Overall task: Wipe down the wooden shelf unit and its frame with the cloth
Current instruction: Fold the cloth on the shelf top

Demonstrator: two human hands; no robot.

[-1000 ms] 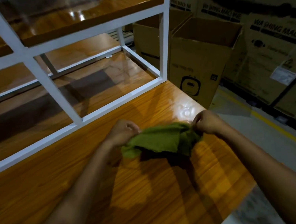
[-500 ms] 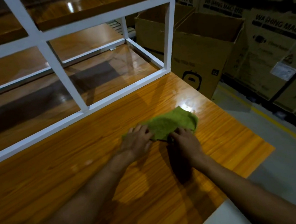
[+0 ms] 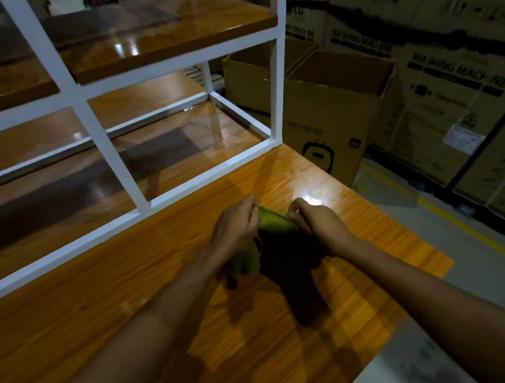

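Right now the green cloth (image 3: 274, 223) is hanging bunched and creased, soft and napped, in front of the white frame (image 3: 277, 102), just above the glossy orange-brown top board of the wooden shelf unit (image 3: 131, 308). One fold is drooping below the left hand (image 3: 235, 226), and a dark shadow is spreading over the grain beneath it. Square painted tubes are making up that frame, and an upper shelf (image 3: 162, 37) of the same streaked, shiny wood is sitting inside it. To the right of the frame an open cardboard box (image 3: 331, 114) is standing on the floor, with stacked cartons (image 3: 457, 78) in dark lettering rising behind it and a yellow line (image 3: 444, 211) running along the concrete. Both forearms are reaching in and hiding part of the board. The left hand's fingers (image 3: 248, 208) are curling in and pinching the cloth's upper edge, and the right hand (image 3: 318, 224) is gripping the same edge, knuckles bent, close beside it.
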